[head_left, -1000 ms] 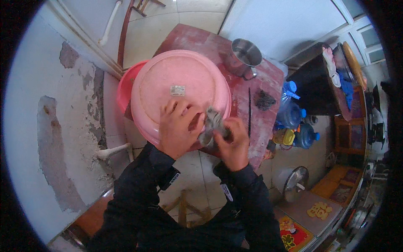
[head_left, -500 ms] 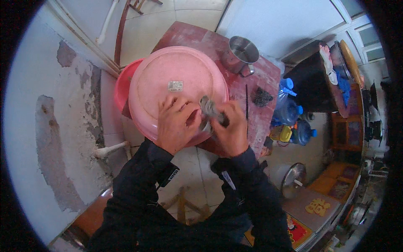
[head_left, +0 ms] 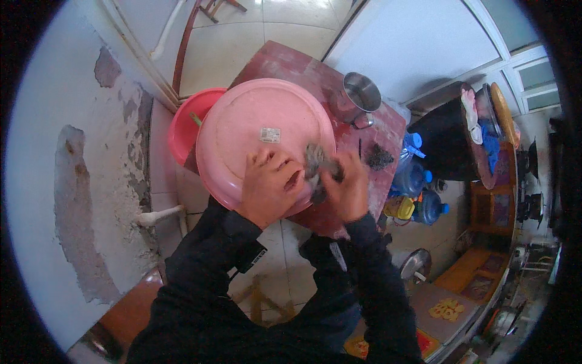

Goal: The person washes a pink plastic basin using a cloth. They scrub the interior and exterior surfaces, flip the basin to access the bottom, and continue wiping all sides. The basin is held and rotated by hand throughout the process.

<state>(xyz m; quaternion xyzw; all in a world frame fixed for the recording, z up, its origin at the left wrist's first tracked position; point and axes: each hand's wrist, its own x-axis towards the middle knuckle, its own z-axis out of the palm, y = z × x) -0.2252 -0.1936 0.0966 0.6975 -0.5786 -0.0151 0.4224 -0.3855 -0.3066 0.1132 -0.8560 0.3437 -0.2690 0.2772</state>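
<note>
A large pink basin (head_left: 236,121) lies upside down on a dark red table, a small label on its base. Over its near right part, a grey crumpled bundle (head_left: 316,159), perhaps cloth or fibre, is between my hands. My right hand (head_left: 350,191) is closed on the bundle's right side, thumb and fingers pinched together. My left hand (head_left: 270,188) is at its left edge, fingers curled and thumb pressed toward the bundle; its exact grip is partly hidden. Something dark hangs below the bundle, too blurred to name.
On the table (head_left: 285,57) stand a steel mug (head_left: 362,94) and a dark tangled clump (head_left: 379,156). A second pink basin (head_left: 182,124) peeks out behind the first. Blue water jugs (head_left: 415,176) and a yellow container (head_left: 400,208) are at the right; a peeling wall (head_left: 79,194) is at the left.
The view has shifted, so the basin and table appear slightly lower and to the right. Both hands stay on the grey bundle, with the right fingers slightly repositioned.
</note>
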